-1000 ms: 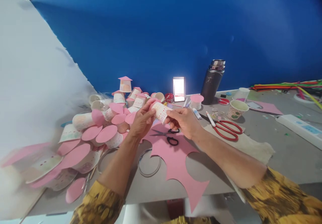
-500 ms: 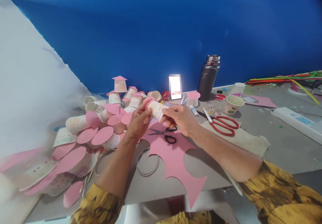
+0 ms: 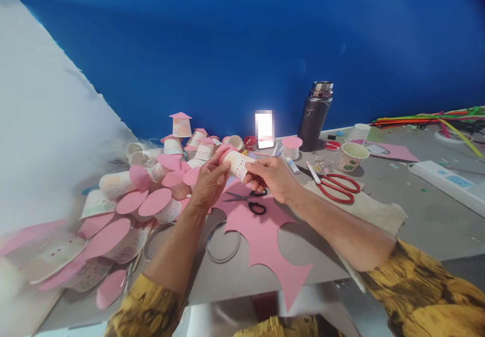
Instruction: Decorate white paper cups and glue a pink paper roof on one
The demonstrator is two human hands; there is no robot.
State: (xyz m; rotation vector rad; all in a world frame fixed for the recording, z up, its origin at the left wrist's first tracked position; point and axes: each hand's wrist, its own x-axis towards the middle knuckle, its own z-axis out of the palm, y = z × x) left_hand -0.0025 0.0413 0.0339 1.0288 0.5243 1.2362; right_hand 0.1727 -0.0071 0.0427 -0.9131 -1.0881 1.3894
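Observation:
Between my two hands a small printed paper cup (image 3: 237,166) lies tilted on its side, a pink paper disc (image 3: 224,151) at its left end. My left hand (image 3: 211,179) is closed round the disc end, thumb on the cup. The fingers of my right hand (image 3: 271,176) pinch the cup's right rim. Below them, scissors with black handles (image 3: 256,208) lie spread on a pink paper sheet (image 3: 261,243) with curved cut-outs. A metal ring (image 3: 223,262) lies to the left of the sheet.
Many pink-topped cups (image 3: 154,202) are heaped at the left. At the right lie red-handled scissors (image 3: 343,183) on a cloth (image 3: 373,210), near a patterned cup (image 3: 352,157), a dark flask (image 3: 315,119) and a power strip (image 3: 449,183). A lit phone (image 3: 264,129) leans at the back.
Almost nothing differs. Both hands keep hold of the cup in the same place, and the view has shifted very slightly.

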